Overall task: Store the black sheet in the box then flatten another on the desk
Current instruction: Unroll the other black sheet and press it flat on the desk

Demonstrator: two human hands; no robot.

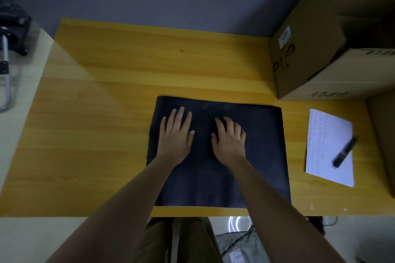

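A black sheet (263, 151) lies flat on the yellow wooden desk (106, 113), close to the front edge and right of centre. My left hand (176, 134) rests palm down on the sheet's left part, fingers spread. My right hand (229, 137) presses palm down near the sheet's middle, fingers slightly curled. Neither hand holds anything. An open cardboard box (310, 53) stands at the desk's back right corner; its inside is dark and I cannot tell what it holds.
A white paper (324, 134) with a black marker (344, 151) on it lies right of the sheet. Another cardboard piece (382, 134) is at the right edge. A metal frame and dark object (8, 49) stand left of the desk. A grey wall is behind.
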